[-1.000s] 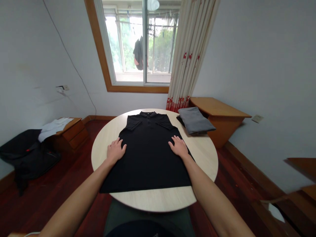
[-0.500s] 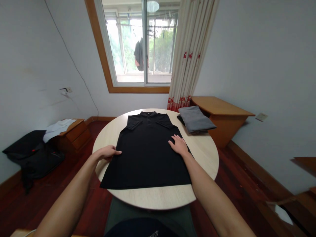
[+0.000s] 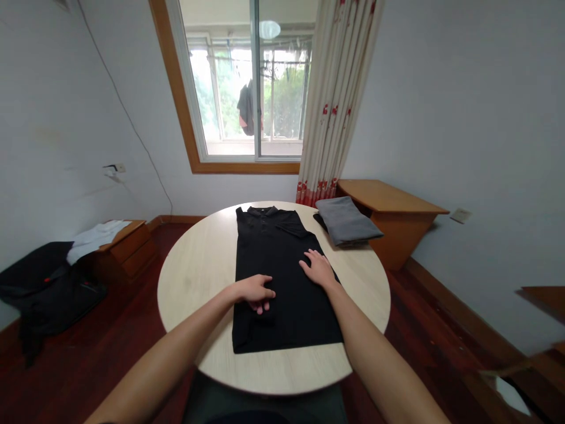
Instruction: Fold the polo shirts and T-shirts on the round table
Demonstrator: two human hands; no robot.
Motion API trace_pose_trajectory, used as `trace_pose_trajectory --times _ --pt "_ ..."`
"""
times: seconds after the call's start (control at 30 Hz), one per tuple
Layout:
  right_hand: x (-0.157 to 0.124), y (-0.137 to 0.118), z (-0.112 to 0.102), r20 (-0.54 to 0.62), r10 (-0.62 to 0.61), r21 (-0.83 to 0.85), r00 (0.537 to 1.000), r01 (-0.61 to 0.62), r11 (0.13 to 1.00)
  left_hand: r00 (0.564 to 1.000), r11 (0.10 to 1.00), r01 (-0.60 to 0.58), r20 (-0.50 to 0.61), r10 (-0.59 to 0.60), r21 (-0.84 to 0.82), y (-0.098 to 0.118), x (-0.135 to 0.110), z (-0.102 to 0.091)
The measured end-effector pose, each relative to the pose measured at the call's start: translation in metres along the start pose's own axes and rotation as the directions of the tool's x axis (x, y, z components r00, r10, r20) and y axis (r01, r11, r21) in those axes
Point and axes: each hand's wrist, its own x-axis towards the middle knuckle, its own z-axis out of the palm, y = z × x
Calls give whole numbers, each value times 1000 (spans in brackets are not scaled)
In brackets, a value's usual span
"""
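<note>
A black short-sleeved polo shirt lies front up on the round pale table, its collar toward the window. Its left side is folded inward, making a straight edge on that side. My left hand rests over the folded part, fingers apart, some curling down toward the cloth. Flat on the right half of the shirt, my right hand has its fingers spread.
Folded grey and black clothes are stacked at the table's far right. Behind them stands a wooden desk. A small drawer cabinet and a black bag are at the left. A curtain hangs by the window.
My left hand has moved right, bringing the shirt's left side and sleeve inward over the body. Its fingers have come apart. My right hand stays on the shirt.
</note>
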Motion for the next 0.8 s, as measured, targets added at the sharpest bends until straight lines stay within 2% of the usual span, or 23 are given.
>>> trace_pose_trajectory --times 0.07,0.13,0.17,0.27,0.33,0.4,0.5,0.6,0.8 --pt "-3 -8 -7 -17 -44 21 999 45 999 999 1000 5 35 -5 -10 -7 7 -8" --pt "-4 -23 -16 1 -124 69 992 124 990 998 1000 30 51 -30 0 -14 20 -28" --pt "-4 -33 -20 27 -171 106 985 167 980 998 998 51 22 -52 30 -18 29 -41" --pt "-3 -64 -28 157 -314 269 936 266 926 978 978 126 -183 -95 169 -26 67 -79" --pt "-2 -82 -27 241 -384 387 891 275 880 948 956 161 -306 -81 245 -32 97 -101" --pt "-4 -92 -23 271 -426 473 863 266 840 918 932 193 -393 -60 308 -39 126 -119" --pt "-10 -98 -17 276 -437 502 856 259 825 869 881 262 -493 -38 395 -49 164 -140" --pt "-17 -99 -21 347 -435 483 831 239 842 858 831 305 -514 -28 464 -59 197 -155" --pt "-20 -101 -41 460 -471 397 753 300 867 900 749 278 -435 16 602 -66 252 -177"
